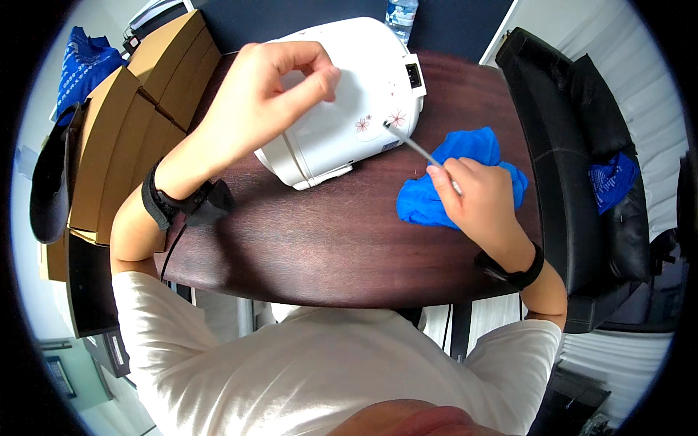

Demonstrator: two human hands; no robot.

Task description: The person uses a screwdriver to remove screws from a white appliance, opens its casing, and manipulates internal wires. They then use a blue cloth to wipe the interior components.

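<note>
A white household appliance (pixel 349 87) with a pink flower print and a dark power inlet lies on its side on the table; its exact kind I cannot tell. Over its upper side hovers my left hand (pixel 280 91), thumb and fingertips pinched together. Whatever is between them, if anything, is too small to make out. My right hand (pixel 476 192) grips a thin grey rod (pixel 414 147) with a dark tip, which points at the flower print on the appliance. Beneath the right hand a crumpled blue cloth (pixel 425 200) rests on the table.
Brown cardboard boxes (pixel 116 145) line the left side of the dark wooden table (pixel 327 247). Behind the appliance stands a clear water bottle (pixel 401 16). A black sofa (pixel 552 160) with a blue bag (pixel 613 180) on it is to the right.
</note>
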